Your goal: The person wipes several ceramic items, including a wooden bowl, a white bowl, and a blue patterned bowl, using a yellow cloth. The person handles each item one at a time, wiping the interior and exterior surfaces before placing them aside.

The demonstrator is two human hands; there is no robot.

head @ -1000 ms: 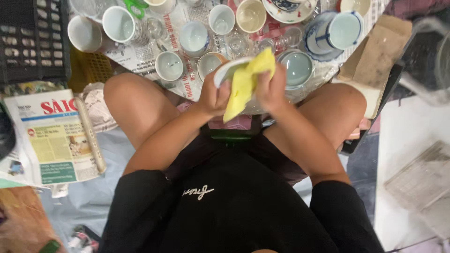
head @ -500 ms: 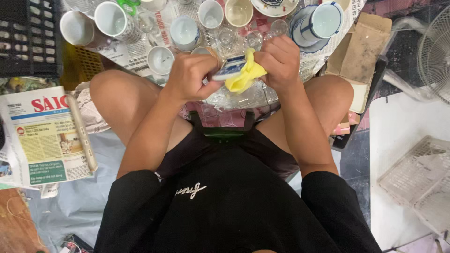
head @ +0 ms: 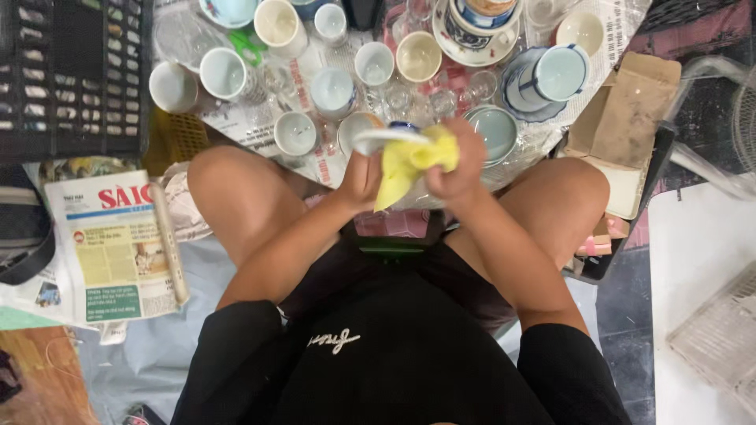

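I sit on the floor with my knees apart. My left hand (head: 361, 179) grips a small white saucer with a blue rim (head: 379, 137), held tilted in front of me. My right hand (head: 455, 164) presses a yellow cloth (head: 409, 161) against the saucer. The cloth hangs down between both hands and covers most of the dish. Just beyond my hands stand several white and pale blue cups (head: 296, 132) on spread newspaper (head: 260, 118).
A pale blue bowl (head: 494, 132), a cup on a blue saucer (head: 556, 74) and small glasses (head: 441, 101) crowd the newspaper ahead. A black crate (head: 71, 79) is far left, a folded newspaper (head: 114, 244) by my left knee, a cardboard box (head: 630, 118) at right.
My hands dropped toward my lap with the saucer and cloth, then came back up. The cloth has shifted over the dish as my right hand rubbed it.
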